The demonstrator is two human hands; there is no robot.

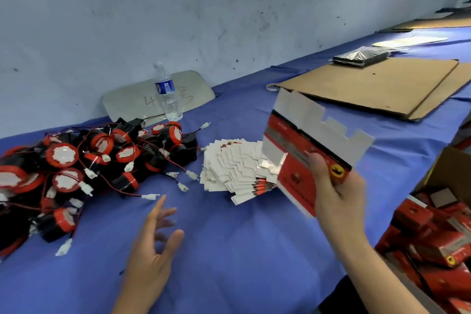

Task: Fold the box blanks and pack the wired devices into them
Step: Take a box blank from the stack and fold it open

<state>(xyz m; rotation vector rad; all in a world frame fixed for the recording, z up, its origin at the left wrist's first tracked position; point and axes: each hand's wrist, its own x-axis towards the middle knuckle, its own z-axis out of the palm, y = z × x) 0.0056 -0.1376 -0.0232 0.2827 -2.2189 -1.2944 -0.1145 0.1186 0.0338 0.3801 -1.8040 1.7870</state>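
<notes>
Red-and-white flat cardboard box blank [309, 150] sits at three o'clock, pinched in my right hand [336, 186] above the blue tablecloth [242, 250]; my left hand [153, 245] hovers open-fingered at six, black-and-red wired devices [84, 163] heaped at nine, fanned blanks [234, 171] central.

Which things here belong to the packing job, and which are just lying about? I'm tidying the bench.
For the job: box blank held by the right hand, blank stack, wired devices, carton of packed boxes.

Lying about: water bottle, cardboard sheet, tape roll.
</notes>
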